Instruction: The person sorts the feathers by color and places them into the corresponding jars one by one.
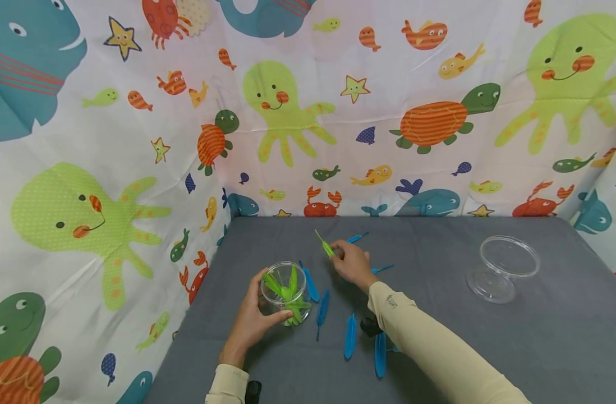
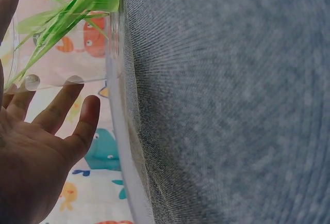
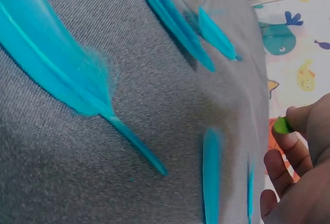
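On the left of the clear jar (image 1: 274,307), the left hand (image 1: 254,314) is curving its fingers and thumb around the wall, apparently steadying it. Inside the jar, green feathers (image 1: 286,292) are leaning; beside its right side, blue feathers (image 1: 322,308) are lying. Farther away and right of the jar, a single green feather (image 1: 327,248) is pointing its thin quill beyond the fingertips of the right hand (image 1: 352,262), whose thumb and finger are pinching the broader end. Picking out green seems to be the step in hand; the next move likely calls for bringing the feather over the jar's mouth. Well right of the jar, a footed bowl (image 1: 490,290) is standing.
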Available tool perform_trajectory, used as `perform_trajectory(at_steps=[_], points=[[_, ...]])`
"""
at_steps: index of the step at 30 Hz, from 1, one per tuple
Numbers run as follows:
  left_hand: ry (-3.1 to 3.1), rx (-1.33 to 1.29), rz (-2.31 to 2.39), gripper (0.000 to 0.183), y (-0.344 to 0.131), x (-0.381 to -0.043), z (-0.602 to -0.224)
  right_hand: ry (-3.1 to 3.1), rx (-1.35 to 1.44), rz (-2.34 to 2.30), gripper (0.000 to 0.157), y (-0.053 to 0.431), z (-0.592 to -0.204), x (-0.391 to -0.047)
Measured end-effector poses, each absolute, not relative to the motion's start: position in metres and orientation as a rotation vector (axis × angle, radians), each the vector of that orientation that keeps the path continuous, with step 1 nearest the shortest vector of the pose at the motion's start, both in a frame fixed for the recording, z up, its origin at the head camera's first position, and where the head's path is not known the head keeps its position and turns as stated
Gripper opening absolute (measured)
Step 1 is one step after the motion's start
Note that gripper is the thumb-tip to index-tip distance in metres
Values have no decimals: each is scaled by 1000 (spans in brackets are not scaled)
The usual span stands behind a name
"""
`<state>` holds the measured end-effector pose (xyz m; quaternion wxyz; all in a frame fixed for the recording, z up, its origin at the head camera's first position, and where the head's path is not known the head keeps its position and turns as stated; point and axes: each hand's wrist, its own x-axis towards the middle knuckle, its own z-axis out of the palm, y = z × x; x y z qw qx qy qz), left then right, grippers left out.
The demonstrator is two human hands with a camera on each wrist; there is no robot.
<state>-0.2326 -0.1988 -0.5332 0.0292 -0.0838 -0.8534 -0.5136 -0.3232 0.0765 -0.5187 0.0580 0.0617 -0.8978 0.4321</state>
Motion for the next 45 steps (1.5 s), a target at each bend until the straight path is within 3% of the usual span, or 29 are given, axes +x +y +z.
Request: perform_trajectory(at_steps=[12, 45], points=[[-2648, -247, -1551, 112, -198, -232, -534, -2619, 294, 1660, 24, 78, -495, -317], [-2643, -275, -1585, 112, -197, -231, -532, -2429, 760, 1840, 29, 56, -443, -289]])
